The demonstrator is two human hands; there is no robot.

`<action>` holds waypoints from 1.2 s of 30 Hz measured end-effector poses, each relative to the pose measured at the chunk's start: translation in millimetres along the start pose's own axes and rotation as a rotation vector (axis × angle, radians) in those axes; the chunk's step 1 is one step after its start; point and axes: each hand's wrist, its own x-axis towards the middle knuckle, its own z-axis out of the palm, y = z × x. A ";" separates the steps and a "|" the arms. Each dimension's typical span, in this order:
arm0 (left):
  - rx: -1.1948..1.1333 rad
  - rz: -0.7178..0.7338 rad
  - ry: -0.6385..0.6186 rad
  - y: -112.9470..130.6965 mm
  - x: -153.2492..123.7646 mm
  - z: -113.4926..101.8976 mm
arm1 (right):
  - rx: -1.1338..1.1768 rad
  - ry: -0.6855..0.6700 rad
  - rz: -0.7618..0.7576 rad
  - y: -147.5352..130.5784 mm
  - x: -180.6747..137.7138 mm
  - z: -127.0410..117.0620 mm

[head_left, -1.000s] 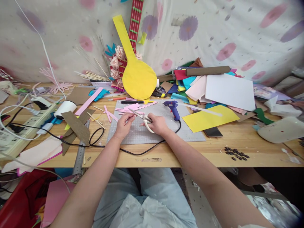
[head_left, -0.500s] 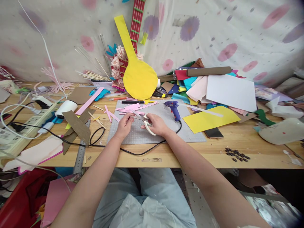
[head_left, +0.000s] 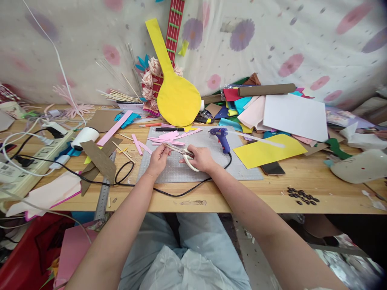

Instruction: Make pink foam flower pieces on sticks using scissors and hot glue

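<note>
White-handled scissors (head_left: pixel 190 162) are gripped in my right hand (head_left: pixel 202 158), the fingers in the handle loops and the blades pointing left. My left hand (head_left: pixel 158 158) is closed in a pinch right at the blade tips; what sits between its fingers is too small to make out. Just beyond both hands, pink strips (head_left: pixel 169 141) lie on the grey cutting mat (head_left: pixel 178 174). A black pen (head_left: pixel 169 129) rests past those strips. Right of the hands is a blue glue gun (head_left: pixel 222 140), its black cord running across the table's front.
A yellow banjo-shaped piece (head_left: pixel 178 100) leans upright at the back. A yellow sheet (head_left: pixel 267 151) and a white sheet (head_left: pixel 296 117) lie to the right, near several black oval pieces (head_left: pixel 302 196). On the left are a power strip (head_left: pixel 30 165), brown strips (head_left: pixel 98 161) and a metal ruler (head_left: pixel 102 201).
The scissor blades, spread apart half a second ago, have come together. Both hands stay in nearly the same place, and the surrounding things have not moved.
</note>
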 end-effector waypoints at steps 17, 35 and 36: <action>-0.014 -0.024 -0.040 -3.6 -0.2 0.9 | 0.012 -0.023 -0.092 -2.8 1.6 -2.6; -0.828 -0.325 0.298 9.1 16.6 -25.9 | 0.066 0.180 0.381 20.5 0.8 -2.5; -0.845 -0.330 0.302 7.3 16.3 -27.6 | 0.086 0.188 0.390 21.0 0.9 -2.6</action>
